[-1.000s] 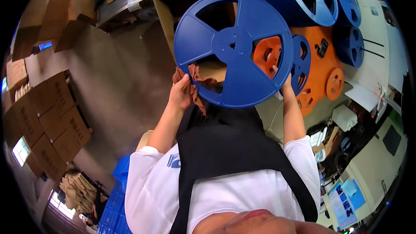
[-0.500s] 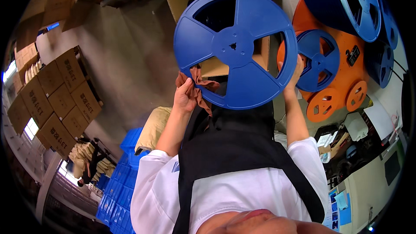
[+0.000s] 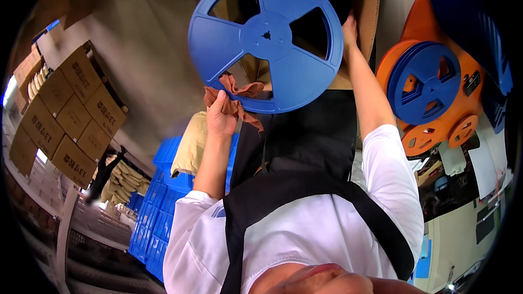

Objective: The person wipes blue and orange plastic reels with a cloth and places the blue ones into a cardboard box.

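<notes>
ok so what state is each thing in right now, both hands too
large blue reel, held at its rim, broad face showing
brown cloth, crumpled at the rim
left hand, closed on cloth and rim
right hand, at the reel's right edge, grip unclear
cardboard box, open
smaller blue reels, stacked
brown cartons, stacked
blue crates, stacked

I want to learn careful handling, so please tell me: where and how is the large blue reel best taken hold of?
The large blue reel is probably best gripped by its outer rim, from lower left and right: it is a wide disc, and window cut-outs there leave narrow rim for fingers. The left hand pinches the lower-left rim with a brown cloth.
</notes>
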A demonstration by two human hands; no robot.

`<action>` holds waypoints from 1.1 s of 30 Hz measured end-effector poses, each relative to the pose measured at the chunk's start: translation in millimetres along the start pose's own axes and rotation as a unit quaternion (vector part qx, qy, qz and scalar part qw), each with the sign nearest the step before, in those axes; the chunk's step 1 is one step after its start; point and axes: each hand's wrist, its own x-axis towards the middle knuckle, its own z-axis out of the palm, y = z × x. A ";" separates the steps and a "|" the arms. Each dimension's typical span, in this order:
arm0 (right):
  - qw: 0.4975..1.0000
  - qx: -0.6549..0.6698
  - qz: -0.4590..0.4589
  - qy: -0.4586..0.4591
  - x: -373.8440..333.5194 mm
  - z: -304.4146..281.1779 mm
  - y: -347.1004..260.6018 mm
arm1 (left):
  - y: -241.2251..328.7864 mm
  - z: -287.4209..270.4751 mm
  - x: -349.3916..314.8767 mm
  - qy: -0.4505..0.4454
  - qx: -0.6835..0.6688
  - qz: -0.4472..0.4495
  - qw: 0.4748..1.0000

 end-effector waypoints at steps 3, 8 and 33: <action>0.997 0.001 0.080 0.007 13.7 12.8 3.1 | 1.5 4.8 -0.5 -0.005 0.043 0.039 0.998; 0.990 -0.026 0.074 0.118 21.7 47.6 20.4 | 16.3 26.2 -11.4 -0.030 0.159 0.144 0.976; 0.976 0.077 -0.192 -0.070 -107.3 32.1 8.6 | -102.4 102.7 145.1 -0.155 0.520 0.177 0.821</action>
